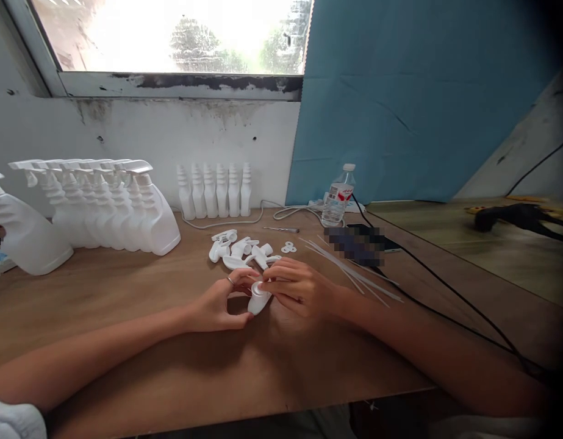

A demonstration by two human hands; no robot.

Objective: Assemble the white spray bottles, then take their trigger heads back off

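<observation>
Both hands meet over the middle of the wooden table (125, 292). My left hand (219, 302) and my right hand (297, 286) together pinch one small white plastic spray-head part (258, 300), held just above the tabletop. A ring shows on a left finger. Just beyond the hands lies a small pile of white trigger-sprayer parts (240, 249). To the right of the hands lies a bundle of thin white dip tubes (354, 271).
A row of assembled white spray bottles (102, 207) stands at the back left, with several bare white bottles (215, 190) against the wall. A water bottle (338, 196), a screwdriver (281, 229), white washers (288, 247) and black cables (446, 286) lie to the right.
</observation>
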